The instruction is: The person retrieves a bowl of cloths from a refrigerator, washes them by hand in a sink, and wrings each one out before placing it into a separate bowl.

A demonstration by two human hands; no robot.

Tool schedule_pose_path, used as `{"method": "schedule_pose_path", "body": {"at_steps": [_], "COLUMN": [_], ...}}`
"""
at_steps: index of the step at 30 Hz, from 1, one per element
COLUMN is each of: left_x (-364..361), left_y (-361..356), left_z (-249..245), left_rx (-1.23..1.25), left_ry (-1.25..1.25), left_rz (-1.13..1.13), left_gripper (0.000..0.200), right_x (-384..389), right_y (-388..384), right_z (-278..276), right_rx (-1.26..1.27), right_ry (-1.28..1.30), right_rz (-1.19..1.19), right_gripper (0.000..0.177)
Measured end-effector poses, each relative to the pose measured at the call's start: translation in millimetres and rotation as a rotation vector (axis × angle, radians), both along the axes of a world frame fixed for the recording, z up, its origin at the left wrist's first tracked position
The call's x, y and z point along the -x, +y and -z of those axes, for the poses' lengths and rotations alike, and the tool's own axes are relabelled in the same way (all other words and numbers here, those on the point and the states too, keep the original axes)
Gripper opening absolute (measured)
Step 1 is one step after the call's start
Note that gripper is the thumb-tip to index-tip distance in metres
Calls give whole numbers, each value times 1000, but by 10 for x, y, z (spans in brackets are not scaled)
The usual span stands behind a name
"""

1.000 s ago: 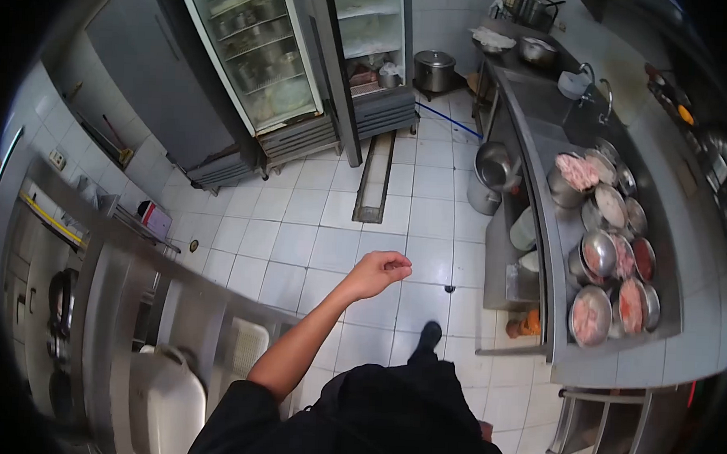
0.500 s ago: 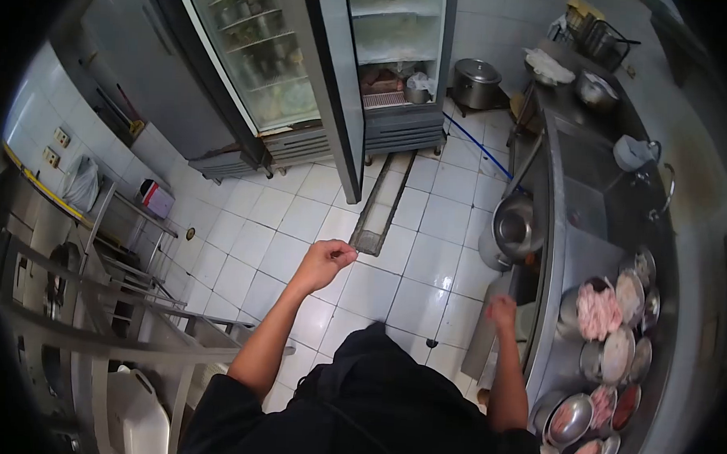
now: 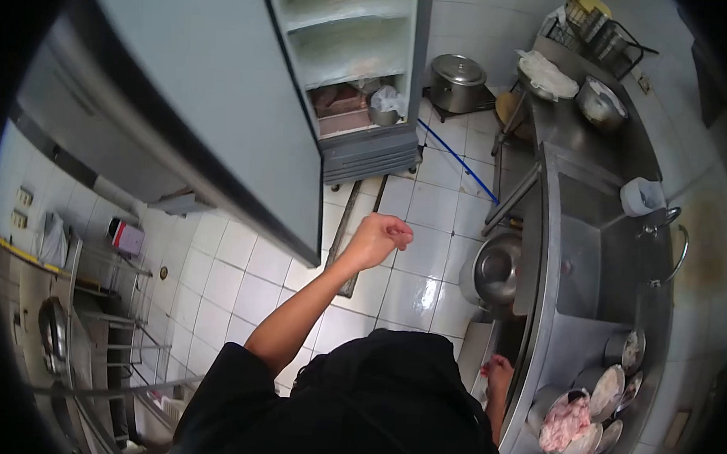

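My left hand (image 3: pixel 379 242) is held out over the floor, to the right of the open fridge door (image 3: pixel 214 115). Its fingers are loosely curled in, with nothing visible in them. Lower down on the right, my right hand (image 3: pixel 498 375) hangs beside the steel counter (image 3: pixel 529 340). Those fingers are curled as well, and I see nothing in them. Neither hand touches the door. Past the door, the fridge (image 3: pixel 366 158) stands open, with frosted shelves above and a pot (image 3: pixel 385 113) holding a white bag at the bottom.
On the right counter stand several metal containers, one heaped with pink raw meat (image 3: pixel 566 421), below a sink (image 3: pixel 577 269). A large steel pot (image 3: pixel 495 269) sits beneath. A lidded pot (image 3: pixel 457 81) and blue pole (image 3: pixel 460 160) are further back; a metal rack (image 3: pixel 131 339) lies left.
I have moved forward, nearer the fridge; its door looms larger on the left. My left hand has shifted right and up in view, my right hand lower. Both still look curled.
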State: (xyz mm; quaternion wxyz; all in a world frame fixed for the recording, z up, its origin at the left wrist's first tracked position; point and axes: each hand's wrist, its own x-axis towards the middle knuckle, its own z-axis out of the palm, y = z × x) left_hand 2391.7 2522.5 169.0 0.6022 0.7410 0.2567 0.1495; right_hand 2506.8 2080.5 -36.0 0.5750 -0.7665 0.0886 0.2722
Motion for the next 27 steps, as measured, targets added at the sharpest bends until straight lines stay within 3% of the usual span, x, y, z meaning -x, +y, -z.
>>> {"method": "schedule_pose_path", "body": {"at_steps": [4,10,14,19,24,27], "left_x": [-981,-1956,-2179,-2491,-2816,-3045], "left_y": [375,979,1466,2092,2842,3324], "left_z": [329,400,329,542,1179,1666], "left_rx": [-15,-258,-319,-94,42,504], "left_ry": [72,176,224,274,304,354], "left_rz": [71,52,-63,-47,-79,-227], "left_gripper": [15,23,30,36,44,50], "right_x": [-501,-2048,-3055,-3839,-3863,-3716], "right_y": [433,1715,2590,3113,3223,3235], "right_z": [-51,-276,-626,-821,-503,-284], "right_rx": [21,-76,-126,-176,35,-3], "right_ry": [71,-21,-150,-194,-170,-6], "right_rz": [97,-99,-254,-228,-149,-131], "right_gripper": [10,13,14,14,20,19]}}
